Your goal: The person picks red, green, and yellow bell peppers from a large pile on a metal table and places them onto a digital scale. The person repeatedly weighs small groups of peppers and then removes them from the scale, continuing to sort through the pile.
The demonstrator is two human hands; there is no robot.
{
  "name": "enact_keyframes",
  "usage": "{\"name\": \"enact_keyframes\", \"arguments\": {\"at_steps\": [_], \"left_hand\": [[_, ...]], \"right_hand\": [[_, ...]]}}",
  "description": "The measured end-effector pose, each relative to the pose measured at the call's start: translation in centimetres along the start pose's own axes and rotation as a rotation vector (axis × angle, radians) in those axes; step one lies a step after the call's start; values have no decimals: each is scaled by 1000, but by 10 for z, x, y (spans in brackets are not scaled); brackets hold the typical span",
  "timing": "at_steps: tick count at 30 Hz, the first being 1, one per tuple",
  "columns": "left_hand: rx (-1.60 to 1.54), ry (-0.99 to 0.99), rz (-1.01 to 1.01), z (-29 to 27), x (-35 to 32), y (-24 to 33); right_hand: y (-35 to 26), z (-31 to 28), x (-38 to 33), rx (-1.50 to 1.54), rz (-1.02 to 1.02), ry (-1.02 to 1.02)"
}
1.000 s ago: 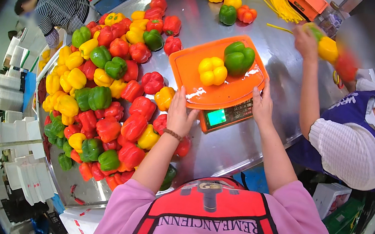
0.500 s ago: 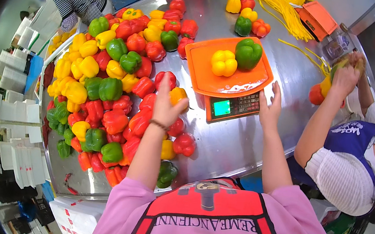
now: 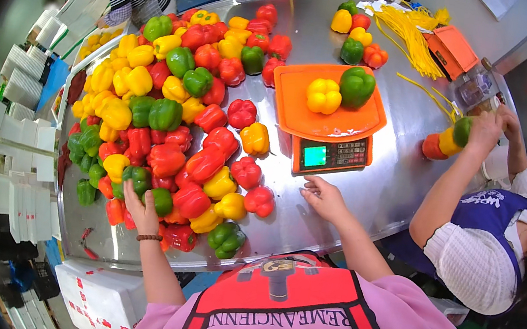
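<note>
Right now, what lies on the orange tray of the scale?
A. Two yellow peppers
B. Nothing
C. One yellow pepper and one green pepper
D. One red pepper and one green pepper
C: a yellow pepper and a green pepper sit side by side on the orange scale tray.

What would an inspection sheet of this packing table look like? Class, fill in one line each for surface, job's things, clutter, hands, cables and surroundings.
Surface: round steel table.
Job's things: orange scale carrying a yellow pepper and a green pepper; pepper pile at left.
Clutter: yellow ties, small pepper group.
Hands: left hand on the pile's near edge; right hand open by the scale.
Cables: nothing seen.
Surroundings: co-worker's hands bundling peppers; white boxes at left.
</note>
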State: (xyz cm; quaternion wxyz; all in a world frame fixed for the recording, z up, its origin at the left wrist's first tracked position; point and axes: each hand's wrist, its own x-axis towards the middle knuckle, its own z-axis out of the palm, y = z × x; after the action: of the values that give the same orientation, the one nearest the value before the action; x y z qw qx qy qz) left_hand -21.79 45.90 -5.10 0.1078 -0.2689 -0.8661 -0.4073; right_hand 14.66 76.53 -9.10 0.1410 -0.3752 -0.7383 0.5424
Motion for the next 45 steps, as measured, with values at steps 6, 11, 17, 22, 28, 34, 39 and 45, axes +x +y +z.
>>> {"name": "enact_keyframes", "arguments": {"at_steps": [6, 11, 17, 22, 28, 34, 39, 45], "left_hand": [[173, -20, 119, -13, -3, 20], [187, -132, 59, -4, -9, 44], [239, -237, 95, 16, -20, 53], [211, -330, 288, 52, 6, 98], [482, -572, 151, 135, 72, 132], [733, -1108, -173, 189, 117, 141], [604, -1165, -86, 190, 113, 137], [74, -783, 142, 141, 105, 151]], "right_hand": [[-24, 7, 20, -20, -47, -34], [-62, 40, 48, -138, -252, -151], [-81, 86, 76, -267, -556, -57], [-78, 91, 88, -374, -516, -130], [-70, 83, 74, -252, -410, -115], [-71, 72, 51, -185, -312, -154], [-63, 59, 48, -91, -292, -92], [-81, 40, 50, 91, -177, -61]]}}
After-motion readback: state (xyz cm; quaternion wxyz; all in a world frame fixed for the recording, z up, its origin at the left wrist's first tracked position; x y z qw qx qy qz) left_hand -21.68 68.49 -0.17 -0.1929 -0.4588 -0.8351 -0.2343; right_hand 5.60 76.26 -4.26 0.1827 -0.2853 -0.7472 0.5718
